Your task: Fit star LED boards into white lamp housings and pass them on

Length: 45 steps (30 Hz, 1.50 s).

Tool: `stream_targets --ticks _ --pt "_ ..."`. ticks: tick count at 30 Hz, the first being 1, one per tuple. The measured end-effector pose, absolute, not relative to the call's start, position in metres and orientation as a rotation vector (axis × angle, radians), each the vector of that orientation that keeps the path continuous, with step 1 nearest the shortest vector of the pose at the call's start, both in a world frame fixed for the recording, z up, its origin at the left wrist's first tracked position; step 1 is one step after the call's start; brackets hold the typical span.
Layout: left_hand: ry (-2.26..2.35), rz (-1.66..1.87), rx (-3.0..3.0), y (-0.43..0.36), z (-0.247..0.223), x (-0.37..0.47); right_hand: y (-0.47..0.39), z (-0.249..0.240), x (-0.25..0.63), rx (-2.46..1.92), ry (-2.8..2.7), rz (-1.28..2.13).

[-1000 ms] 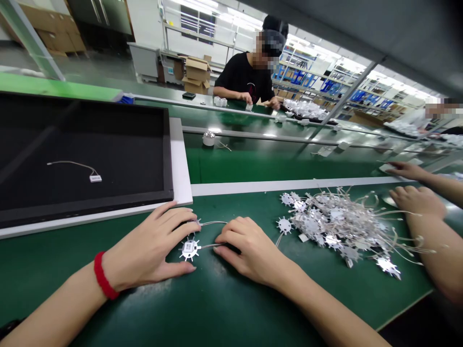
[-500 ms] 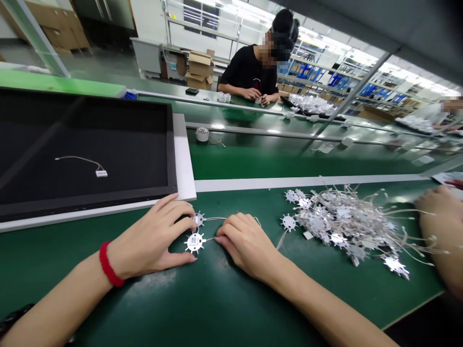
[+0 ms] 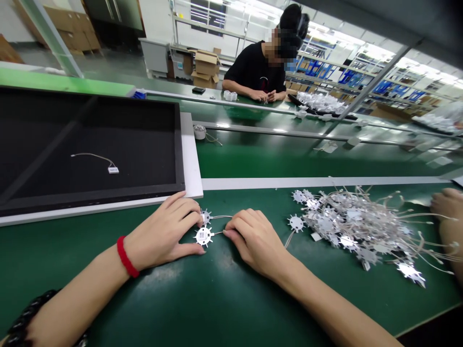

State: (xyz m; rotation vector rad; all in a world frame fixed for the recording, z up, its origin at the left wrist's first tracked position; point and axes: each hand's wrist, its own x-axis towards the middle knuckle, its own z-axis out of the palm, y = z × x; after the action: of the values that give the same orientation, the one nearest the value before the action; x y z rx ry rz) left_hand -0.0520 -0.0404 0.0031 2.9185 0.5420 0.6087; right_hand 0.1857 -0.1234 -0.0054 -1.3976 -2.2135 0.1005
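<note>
Two silver, spiked round discs lie one behind the other on the green table [image 3: 152, 299]. The nearer disc [image 3: 203, 236] carries a white label; the farther disc [image 3: 206, 217] is partly covered by fingertips. My left hand [image 3: 164, 233], with a red band at the wrist, rests at their left side, thumb and fingers apart. My right hand [image 3: 255, 241] pinches the thin wires that run right from the discs. Further right is a heap of similar discs [image 3: 347, 217] with white wires, and one disc [image 3: 295, 223] lies at its left edge.
A black tray [image 3: 137, 135] with a white rim holds a small wired part [image 3: 113, 170]. A white round part [image 3: 199, 132] sits beyond. Across the bench a person [image 3: 253, 67] handles small parts. Another person's hand [image 3: 448, 207] is at the right edge.
The whole view has shifted, so the table and objects appear slightly further right. My hands keep nearly the same pose around the discs and wires. The other person's hand at right shows less.
</note>
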Motion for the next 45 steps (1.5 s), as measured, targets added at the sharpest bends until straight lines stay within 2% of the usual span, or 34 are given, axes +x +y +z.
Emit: stream_targets --ticks 22,28,33,39,42,45 --pt "0.54 0.635 2.895 -0.04 0.003 -0.053 -0.124 0.003 0.19 -1.406 -2.213 0.214" --pt "0.516 0.721 2.894 -0.04 0.005 -0.053 -0.12 0.013 0.207 -1.466 -2.221 0.052" --pt "0.517 0.773 2.903 -0.04 0.003 -0.053 -0.116 0.034 0.265 -1.8 -2.053 -0.141" --pt "0.548 0.868 2.921 -0.042 0.003 -0.051 -0.133 0.051 0.318 -2.188 -1.925 0.049" --pt "0.543 0.877 2.933 -0.043 0.004 -0.05 -0.146 0.05 0.317 -2.146 -2.118 0.214" --pt "0.548 0.895 2.927 -0.043 0.005 -0.049 -0.158 0.043 0.309 -2.027 -2.296 0.21"
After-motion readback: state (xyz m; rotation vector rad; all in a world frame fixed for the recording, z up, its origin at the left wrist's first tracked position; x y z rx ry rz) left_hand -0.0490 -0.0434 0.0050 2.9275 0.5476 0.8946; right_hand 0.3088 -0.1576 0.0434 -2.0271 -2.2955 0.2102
